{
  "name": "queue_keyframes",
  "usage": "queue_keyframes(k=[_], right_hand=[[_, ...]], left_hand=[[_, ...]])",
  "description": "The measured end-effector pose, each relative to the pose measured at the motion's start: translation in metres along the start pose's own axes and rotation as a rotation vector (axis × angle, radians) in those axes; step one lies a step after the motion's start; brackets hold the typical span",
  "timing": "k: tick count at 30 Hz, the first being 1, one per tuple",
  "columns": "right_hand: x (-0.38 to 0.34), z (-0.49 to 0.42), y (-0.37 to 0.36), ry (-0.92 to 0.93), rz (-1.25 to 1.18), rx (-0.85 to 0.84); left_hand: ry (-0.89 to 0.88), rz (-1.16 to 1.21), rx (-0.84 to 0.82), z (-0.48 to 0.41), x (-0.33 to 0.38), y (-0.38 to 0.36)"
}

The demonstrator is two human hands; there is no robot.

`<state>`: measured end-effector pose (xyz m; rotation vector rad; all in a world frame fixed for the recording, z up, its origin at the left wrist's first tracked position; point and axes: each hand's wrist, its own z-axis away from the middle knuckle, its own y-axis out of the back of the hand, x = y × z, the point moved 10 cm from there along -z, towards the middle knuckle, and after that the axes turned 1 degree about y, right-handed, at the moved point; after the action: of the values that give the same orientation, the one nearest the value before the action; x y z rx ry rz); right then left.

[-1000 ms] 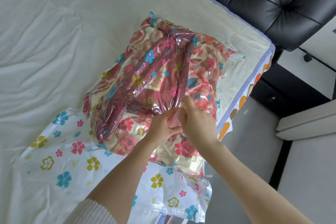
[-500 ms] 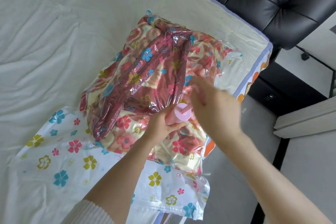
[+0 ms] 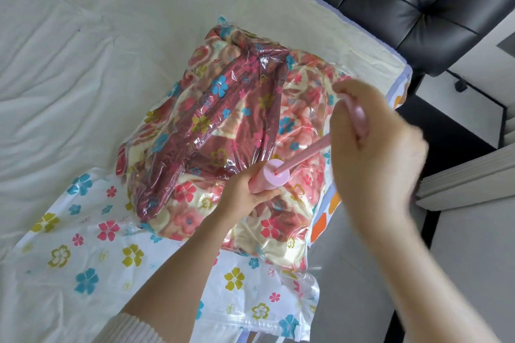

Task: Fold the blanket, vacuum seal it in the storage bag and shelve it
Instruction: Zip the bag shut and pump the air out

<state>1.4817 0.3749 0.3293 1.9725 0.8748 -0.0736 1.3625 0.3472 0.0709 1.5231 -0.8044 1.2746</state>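
A folded red floral blanket (image 3: 211, 131) lies inside a clear storage bag (image 3: 92, 253) printed with coloured flowers, spread on the bed. A pink hand pump (image 3: 271, 179) stands on the bag near its right side. My left hand (image 3: 246, 198) grips the pump's barrel. My right hand (image 3: 373, 142) holds the pump's pink handle, raised above the barrel, and the pink rod (image 3: 303, 154) is drawn out between them. The bag's valve is hidden under the pump.
The bed has a pale wrinkled sheet (image 3: 69, 64) and a patterned edge (image 3: 326, 214) at the right. A black padded headboard (image 3: 404, 3) fills the top right. Grey floor (image 3: 459, 273) lies to the right of the bed.
My right hand has pulled the pump handle up and away from the barrel, drawing the rod out. My left hand has stayed on the barrel.
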Motion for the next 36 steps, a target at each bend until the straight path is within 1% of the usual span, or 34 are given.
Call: queue_keyframes(k=[1, 2, 3, 4, 5, 6, 8, 9, 10, 11, 12, 13, 14, 15, 16, 17, 18, 19, 21, 22, 23, 24, 25, 26, 27, 28, 29, 30, 31, 32, 33, 34, 35, 36], right_hand=[[0.007, 0.013, -0.021, -0.029, 0.075, -0.04], [0.006, 0.032, -0.06, -0.018, 0.152, -0.216], [0.006, 0.052, -0.097, 0.022, 0.17, -0.415], [0.009, 0.062, -0.113, 0.059, 0.184, -0.523], [0.014, 0.055, -0.111, 0.08, 0.239, -0.548], [0.014, 0.042, -0.095, 0.085, 0.233, -0.511], [-0.006, 0.011, -0.036, 0.139, 0.145, -0.317], [-0.013, -0.001, -0.009, 0.118, 0.085, -0.163], [-0.007, -0.005, 0.004, 0.059, 0.01, -0.029], [0.003, -0.001, 0.002, -0.023, -0.043, 0.008], [0.012, 0.011, -0.018, -0.072, -0.04, -0.02], [0.011, 0.026, -0.048, -0.078, 0.0, -0.111], [0.009, 0.043, -0.085, -0.035, 0.035, -0.284], [0.008, 0.052, -0.108, 0.007, 0.081, -0.418], [0.009, 0.047, -0.11, 0.042, 0.16, -0.456], [0.009, 0.034, -0.099, 0.068, 0.191, -0.444], [0.002, 0.018, -0.075, 0.081, 0.141, -0.379], [-0.008, -0.001, -0.043, 0.1, 0.097, -0.261], [-0.013, -0.018, 0.008, 0.048, 0.0, 0.013], [-0.006, -0.014, 0.007, 0.005, -0.017, 0.066], [-0.001, -0.002, -0.011, -0.018, 0.02, 0.035], [-0.002, 0.014, -0.04, -0.01, 0.106, -0.041], [-0.001, 0.032, -0.082, 0.022, 0.17, -0.261], [0.004, 0.048, -0.113, 0.074, 0.208, -0.446], [0.009, 0.052, -0.121, 0.13, 0.249, -0.522], [0.012, 0.042, -0.115, 0.146, 0.269, -0.537], [0.008, 0.028, -0.096, 0.148, 0.227, -0.483], [-0.001, 0.011, -0.066, 0.167, 0.193, -0.372], [-0.006, -0.002, -0.04, 0.155, 0.164, -0.218], [-0.004, -0.008, -0.02, 0.087, 0.11, -0.081], [0.004, -0.005, -0.018, 0.018, 0.052, -0.028], [0.009, 0.007, -0.033, -0.029, 0.06, -0.057], [0.009, 0.024, -0.06, -0.045, 0.114, -0.144], [0.009, 0.044, -0.094, -0.023, 0.122, -0.329]], left_hand=[[0.007, -0.008, -0.012, 0.0, -0.001, -0.002], [0.017, -0.011, -0.024, 0.001, -0.001, -0.003], [0.027, -0.014, -0.027, 0.002, -0.002, -0.004], [0.025, -0.018, -0.027, 0.003, -0.001, -0.004], [0.017, -0.018, -0.02, 0.003, 0.0, -0.004], [0.016, -0.011, -0.017, 0.003, 0.001, -0.003], [0.028, 0.002, -0.025, 0.002, 0.0, -0.002], [0.036, 0.01, -0.025, 0.002, 0.001, -0.002], [0.041, 0.015, -0.024, 0.002, 0.001, -0.002], [0.041, 0.015, -0.022, 0.002, 0.002, -0.002], [0.041, 0.011, -0.024, 0.001, 0.002, -0.002], [0.039, 0.006, -0.025, 0.001, 0.003, -0.003], [0.037, -0.006, -0.025, 0.001, 0.004, -0.003], [0.03, -0.014, -0.022, 0.001, 0.005, -0.002], [0.026, -0.009, -0.015, 0.0, 0.006, -0.001], [0.029, 0.008, -0.004, -0.001, 0.005, 0.001], [0.035, 0.022, -0.001, -0.001, 0.003, 0.002], [0.039, 0.03, 0.001, -0.002, 0.002, 0.003], [0.041, 0.039, 0.003, -0.001, 0.002, 0.003], [0.033, 0.038, 0.006, -0.001, 0.003, 0.003], [0.022, 0.03, 0.005, 0.0, 0.004, 0.002], [0.02, 0.015, 0.003, 0.0, 0.004, 0.001], [0.024, -0.002, -0.003, 0.001, 0.004, 0.001], [0.028, -0.014, -0.01, 0.001, 0.004, 0.0], [0.022, -0.022, -0.014, 0.0, 0.005, -0.001], [0.016, -0.016, -0.006, -0.001, 0.006, 0.0], [0.021, -0.004, -0.001, 0.0, 0.005, 0.0], [0.027, 0.007, 0.002, -0.001, 0.004, 0.0], [0.026, 0.016, 0.003, -0.001, 0.004, 0.001], [0.026, 0.02, 0.002, -0.001, 0.004, 0.0], [0.024, 0.019, 0.0, -0.001, 0.004, 0.0], [0.026, 0.013, -0.001, -0.001, 0.004, 0.0], [0.033, -0.002, -0.008, 0.001, 0.003, -0.001], [0.039, -0.022, -0.014, 0.002, 0.003, -0.001]])
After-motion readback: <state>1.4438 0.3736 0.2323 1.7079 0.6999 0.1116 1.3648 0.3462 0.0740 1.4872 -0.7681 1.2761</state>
